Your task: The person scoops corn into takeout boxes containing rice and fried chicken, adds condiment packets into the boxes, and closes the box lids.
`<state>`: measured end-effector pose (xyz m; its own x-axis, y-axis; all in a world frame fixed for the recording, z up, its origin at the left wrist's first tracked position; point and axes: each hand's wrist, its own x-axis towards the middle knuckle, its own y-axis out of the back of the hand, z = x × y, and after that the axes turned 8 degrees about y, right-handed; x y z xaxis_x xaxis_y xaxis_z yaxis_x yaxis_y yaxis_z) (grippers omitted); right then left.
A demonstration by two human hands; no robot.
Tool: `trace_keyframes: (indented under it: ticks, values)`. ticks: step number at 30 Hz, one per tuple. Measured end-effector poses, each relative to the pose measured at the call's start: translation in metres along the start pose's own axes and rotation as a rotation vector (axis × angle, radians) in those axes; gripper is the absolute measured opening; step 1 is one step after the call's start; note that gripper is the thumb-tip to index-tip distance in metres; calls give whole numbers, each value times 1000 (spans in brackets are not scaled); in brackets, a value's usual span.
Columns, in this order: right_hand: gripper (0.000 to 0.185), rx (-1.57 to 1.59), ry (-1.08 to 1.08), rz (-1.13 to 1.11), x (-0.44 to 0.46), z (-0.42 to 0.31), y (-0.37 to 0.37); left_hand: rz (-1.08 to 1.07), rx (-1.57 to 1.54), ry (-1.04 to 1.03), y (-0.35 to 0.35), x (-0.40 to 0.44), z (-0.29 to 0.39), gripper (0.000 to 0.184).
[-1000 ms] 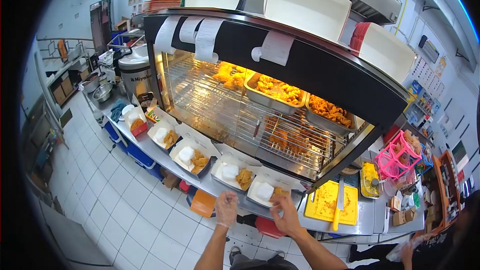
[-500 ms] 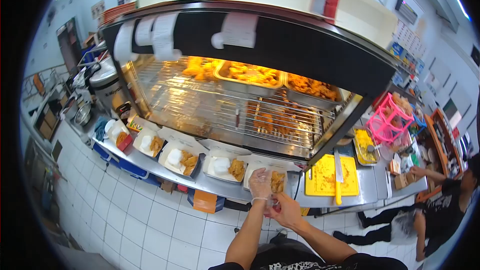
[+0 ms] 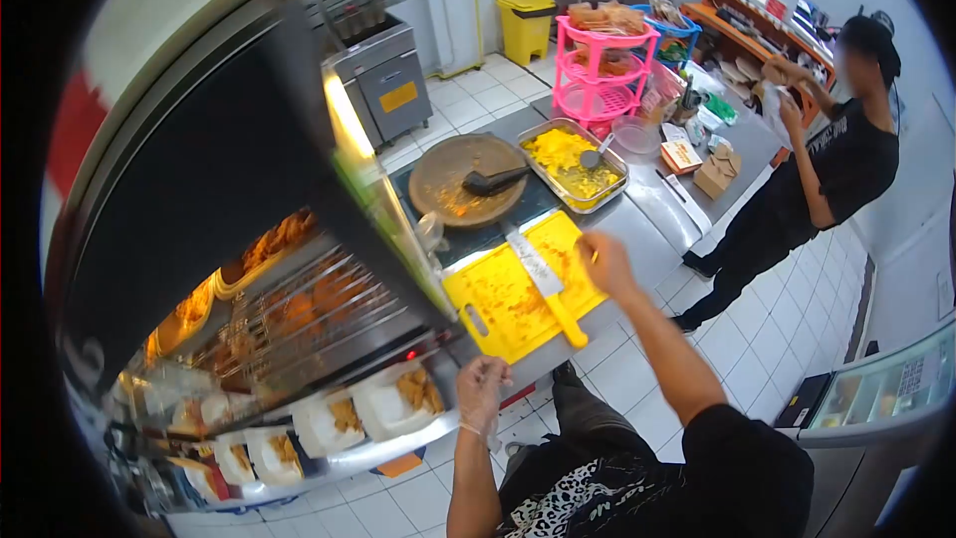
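My left hand (image 3: 484, 391), in a clear plastic glove, is beside the cutting board's near left corner, close to the boxes. Its fingers are curled together; whatever they may hold is hidden. My bare right hand (image 3: 605, 264) reaches over the right edge of the yellow cutting board (image 3: 488, 289) and is smeared by motion. On that board lies a wide-bladed knife (image 3: 538, 271) with a yellow handle (image 3: 566, 322), amid orange-brown crumbs. Several open paper boxes (image 3: 373, 408) with fried chicken (image 3: 419, 391) line the counter to the left.
A heated display case (image 3: 299, 309) with fried food stands on the left. Behind the board are a round stone mortar (image 3: 438, 174) with a dark pestle (image 3: 495, 181), a metal tray (image 3: 615, 189) of yellow food and a pink rack (image 3: 597, 65). A person (image 3: 851, 149) stands right.
My view has swung right, towards the cutting board. My hands have come apart: the right moved from beside the left wrist to above the board, while the left left the last box.
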<state>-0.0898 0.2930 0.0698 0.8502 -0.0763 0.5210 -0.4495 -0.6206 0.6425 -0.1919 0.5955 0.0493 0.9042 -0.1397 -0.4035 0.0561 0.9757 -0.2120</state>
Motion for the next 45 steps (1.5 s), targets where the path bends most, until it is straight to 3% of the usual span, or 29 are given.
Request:
trace_keyframes:
  ticks: [1, 3, 6, 10, 16, 17, 20, 23, 26, 29, 32, 35, 38, 42, 45]
  values:
    - [8, -3, -68, 39, 36, 36, 12, -28, 74, 17, -16, 11, 4, 15]
    - [21, -329, 82, 91, 105, 123, 26, -66, 175, -24, -53, 45, 1, 12]
    - [34, -505, 180, -45, 181, 214, 25, -30, 173, -34, -117, 103, 13, 16]
    - [39, -538, 248, -409, 221, 285, 3, 81, 227, 9, -191, 199, 12, 28]
    - [32, -770, 536, -732, 244, 299, 6, 216, 263, 79, -265, 306, 0, 40]
    - [24, -780, 620, -778, 248, 290, 13, 301, 259, 38, -264, 338, -43, 43]
    - [19, -766, 720, -803, 246, 302, 2, 450, 313, 62, -285, 349, -32, 37]
    - [13, -665, 804, -758, 238, 291, -4, 449, 198, 185, -293, 350, -24, 30]
    - [18, -519, 709, -866, 224, 272, -18, 518, 401, 47, -300, 332, 6, 28]
    - [23, -381, 474, -870, 211, 251, -28, 531, 369, 12, -300, 342, -18, 28]
    - [21, -514, 469, -979, 216, 230, -24, 533, 390, 90, -304, 335, -7, 27]
    - [17, -510, 720, -468, 234, 224, -28, 556, 264, -45, -309, 333, -10, 27]
    - [14, -637, 818, -653, 221, 247, -61, 592, 260, -35, -311, 329, 5, 30]
    - [21, -462, 597, -984, 208, 240, -42, 547, 245, -106, -304, 345, -29, 30]
    - [21, -366, 546, -1116, 205, 223, -3, 548, 253, -163, -303, 344, -30, 29]
